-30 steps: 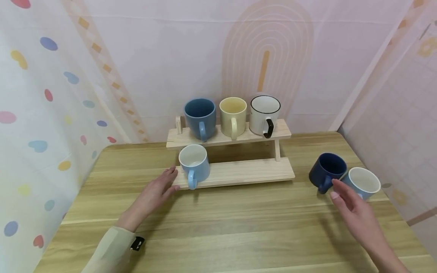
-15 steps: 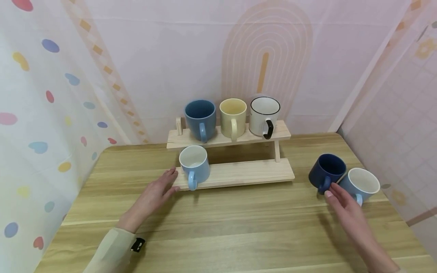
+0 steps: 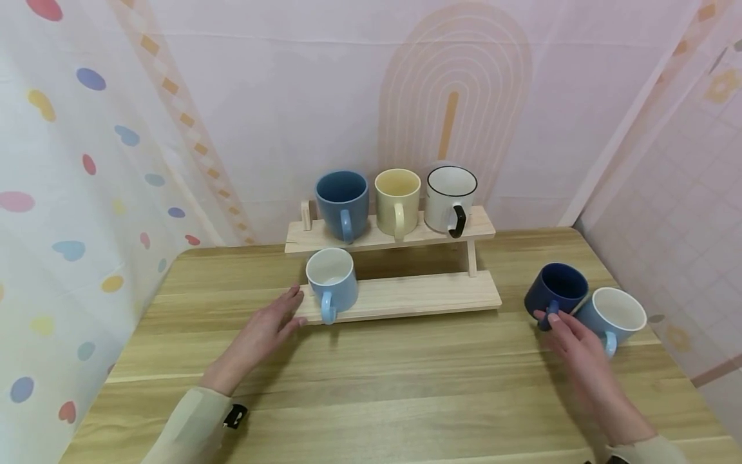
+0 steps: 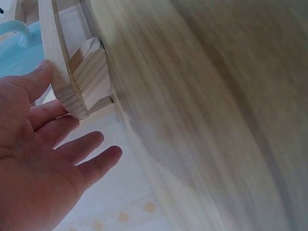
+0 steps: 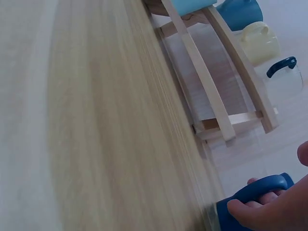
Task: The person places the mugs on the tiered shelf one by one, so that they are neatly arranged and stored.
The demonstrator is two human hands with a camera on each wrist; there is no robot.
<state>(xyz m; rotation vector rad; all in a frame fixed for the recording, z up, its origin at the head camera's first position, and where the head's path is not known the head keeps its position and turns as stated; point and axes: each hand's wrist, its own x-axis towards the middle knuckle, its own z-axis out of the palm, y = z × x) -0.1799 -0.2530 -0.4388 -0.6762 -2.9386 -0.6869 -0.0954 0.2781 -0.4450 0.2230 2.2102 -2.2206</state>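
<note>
My right hand (image 3: pixel 582 357) pinches the handle of a navy blue mug (image 3: pixel 559 289) standing upright at the table's right; in the right wrist view, fingers (image 5: pixel 245 211) pass through the blue handle (image 5: pixel 263 186). Against the left end of a two-tier wooden rack (image 3: pixel 426 295) rests my left hand (image 3: pixel 257 341), its thumb at the lower board's front edge. The left wrist view has its other fingers (image 4: pixel 84 147) loosely spread at the board's end (image 4: pixel 60 62). Close by on that board stands a light blue mug (image 3: pixel 342 290). Another light blue mug (image 3: pixel 617 312) is right beside the navy one.
On the upper tier stand a medium blue mug (image 3: pixel 342 206), a pale yellow mug (image 3: pixel 397 203) and a white mug (image 3: pixel 451 200) with a black rim and handle. A patterned curtain (image 3: pixel 278 116) hangs behind the wooden table (image 3: pixel 394 393).
My right hand has moved slightly left to the navy mug's handle and now pinches it. The left hand stays at the rack's end, and the mugs have not moved.
</note>
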